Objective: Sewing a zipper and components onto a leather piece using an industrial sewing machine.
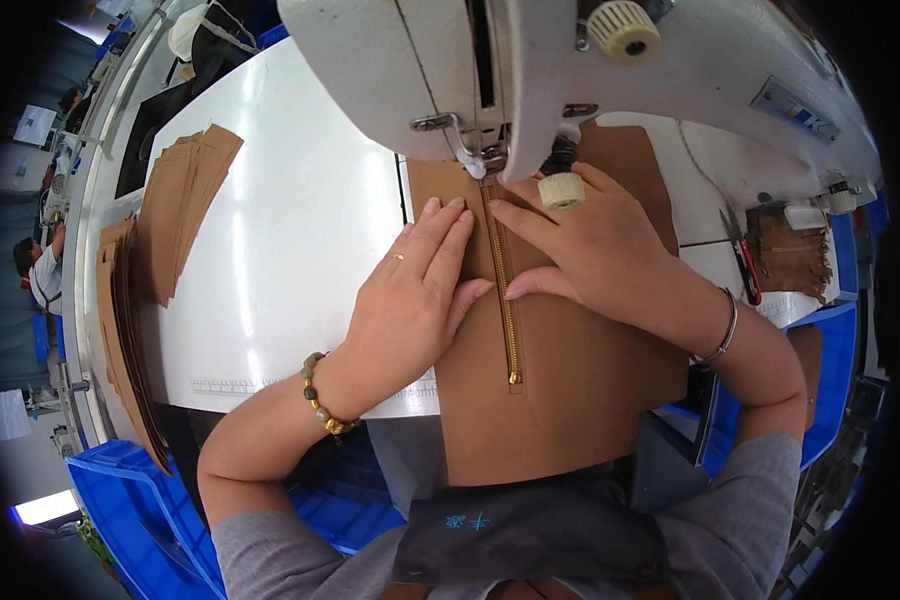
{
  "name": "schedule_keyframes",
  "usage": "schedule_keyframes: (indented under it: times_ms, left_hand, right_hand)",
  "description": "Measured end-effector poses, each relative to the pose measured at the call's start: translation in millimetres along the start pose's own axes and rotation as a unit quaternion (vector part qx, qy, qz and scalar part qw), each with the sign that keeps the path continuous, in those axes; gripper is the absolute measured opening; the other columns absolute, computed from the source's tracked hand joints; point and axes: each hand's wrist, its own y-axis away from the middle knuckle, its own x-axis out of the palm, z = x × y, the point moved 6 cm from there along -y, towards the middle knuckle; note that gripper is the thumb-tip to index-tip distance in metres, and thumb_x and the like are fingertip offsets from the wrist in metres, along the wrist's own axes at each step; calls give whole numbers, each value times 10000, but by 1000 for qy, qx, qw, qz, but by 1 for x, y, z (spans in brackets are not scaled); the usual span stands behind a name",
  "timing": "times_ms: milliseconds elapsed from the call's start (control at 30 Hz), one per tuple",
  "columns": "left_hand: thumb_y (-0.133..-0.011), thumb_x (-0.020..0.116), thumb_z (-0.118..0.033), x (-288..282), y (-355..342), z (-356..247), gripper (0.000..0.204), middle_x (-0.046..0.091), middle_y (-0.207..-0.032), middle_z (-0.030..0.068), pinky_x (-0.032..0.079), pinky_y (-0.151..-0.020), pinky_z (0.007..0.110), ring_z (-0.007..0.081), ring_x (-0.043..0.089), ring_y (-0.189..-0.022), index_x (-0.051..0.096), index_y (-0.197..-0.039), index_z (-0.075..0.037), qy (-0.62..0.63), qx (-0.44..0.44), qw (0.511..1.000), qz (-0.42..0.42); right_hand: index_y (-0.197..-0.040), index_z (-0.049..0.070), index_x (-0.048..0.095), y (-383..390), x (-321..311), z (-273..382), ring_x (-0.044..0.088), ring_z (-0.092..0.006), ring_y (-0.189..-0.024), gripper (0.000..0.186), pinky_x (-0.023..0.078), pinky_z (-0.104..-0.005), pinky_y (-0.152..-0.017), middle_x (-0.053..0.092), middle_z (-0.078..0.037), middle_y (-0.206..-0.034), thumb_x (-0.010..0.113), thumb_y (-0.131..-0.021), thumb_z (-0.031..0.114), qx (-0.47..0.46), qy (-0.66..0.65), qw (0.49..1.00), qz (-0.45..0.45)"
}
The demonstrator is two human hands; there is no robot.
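A brown leather-like panel lies under the head of a white sewing machine, its near end hanging over the table edge. Down its middle runs a brass-toothed zipper set in a narrow slot, with the slider at the near end. My left hand rests flat on the panel left of the zipper, fingers stretched toward the presser foot. Spread on the right side is my right hand, its thumb and a finger beside the zipper. The machine head partly hides the right fingertips.
Stacked brown pieces lie on the white table at left, with more brown pieces along its edge. At right are red-handled scissors and a frayed brown bundle. Blue bins stand below. Other people sit far left.
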Motion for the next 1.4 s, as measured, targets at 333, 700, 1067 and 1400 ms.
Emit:
schedule_keyframes:
  times_ms: [333, 700, 1067, 1400]
  left_hand:
    - [-881, 775, -370, -3, -8, -11, 703, 596, -1488, 168, 469, -1133, 456, 364, 557, -1399, 592, -1427, 33, -71, 36, 997, 22]
    - [-829, 785, -429, -10, -16, -7, 698, 646, -1441, 109, 476, -1094, 439, 310, 597, -1342, 659, -1366, -2, -86, 54, 995, 18]
    - [-807, 801, -424, -9, -15, -6, 702, 658, -1413, 120, 512, -1087, 412, 320, 618, -1315, 666, -1351, 0, -72, 60, 996, 5]
    - [-793, 804, -428, -11, -17, -6, 696, 673, -1387, 121, 511, -1076, 417, 311, 635, -1288, 675, -1332, -7, -86, 68, 994, -4]
  right_hand:
    - [-1197, 70, 708, 2, 5, -4, 625, -295, -1211, 645, 451, -507, -1120, 683, -120, -1194, 806, -767, 542, -13, 24, 1000, -13]
    - [-1059, 91, 703, 2, -5, 7, 593, -208, -1002, 591, 484, -370, -912, 635, -14, -1010, 804, -700, 550, -68, 83, 992, -72]
    - [-1086, 81, 705, 6, 1, 4, 591, -211, -1007, 610, 480, -361, -925, 690, -12, -1020, 803, -699, 543, -55, 48, 995, -70]
    - [-1165, 60, 697, 6, 4, 3, 607, -219, -1073, 635, 483, -378, -991, 714, -42, -1169, 796, -740, 521, -56, 58, 995, -52]
